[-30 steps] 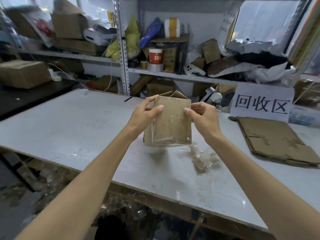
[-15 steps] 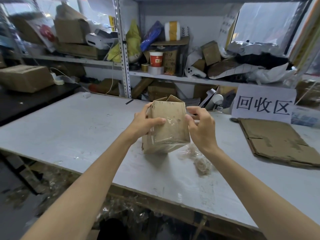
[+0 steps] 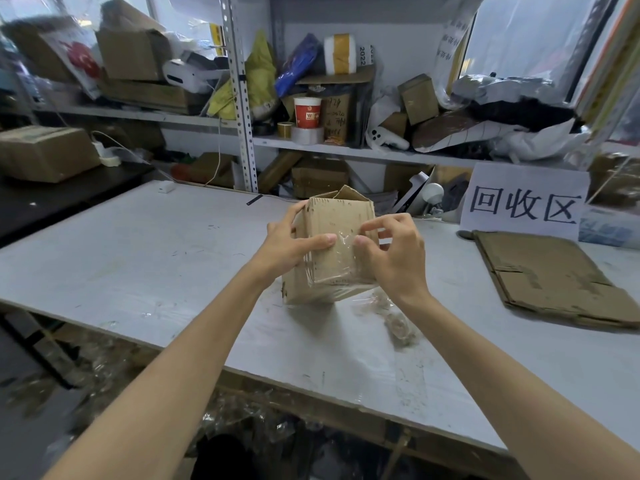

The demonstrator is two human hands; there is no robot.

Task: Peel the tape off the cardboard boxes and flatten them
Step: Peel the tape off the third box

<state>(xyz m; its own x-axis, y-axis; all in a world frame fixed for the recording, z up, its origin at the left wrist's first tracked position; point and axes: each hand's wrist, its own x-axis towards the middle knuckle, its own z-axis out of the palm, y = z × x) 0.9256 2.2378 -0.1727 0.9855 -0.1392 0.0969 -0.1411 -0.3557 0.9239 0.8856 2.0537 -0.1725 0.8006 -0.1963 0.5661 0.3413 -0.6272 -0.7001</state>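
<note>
Surface and room: a white, scuffed bench (image 3: 138, 258) stands in front of metal shelving (image 3: 346, 147) that is crowded with cartons, bags and packing goods. A white sign (image 3: 526, 202) with three printed characters is propped at the rear right of the bench. To the left, a dark side table carries a closed carton (image 3: 45, 154).

Task item: the cardboard box (image 3: 332, 216) is at mid-bench, tilted, with its top flaps open. The left hand (image 3: 291, 247) grips its left side, thumb laid across the front face and fingers wrapped behind. The right hand (image 3: 394, 258) has its fingers curled, and thumb and forefinger pinch the upper edge of the clear tape (image 3: 332, 268) covering the lower front.

Obscured or unclear: it is not clear whether the box's lower edge bears on the bench. The left fingers behind the box are hidden. The flattened cardboard (image 3: 554, 278) at right runs out of view, and its number of sheets cannot be made out. The floor below the bench is blurred.

Count: two hands; one upright box in work; one flattened pile; one wad of peeled tape (image 3: 398, 323) just right of the box; one sign; one red cup (image 3: 307, 112) and two tape rolls (image 3: 306, 135) on the middle shelf.
</note>
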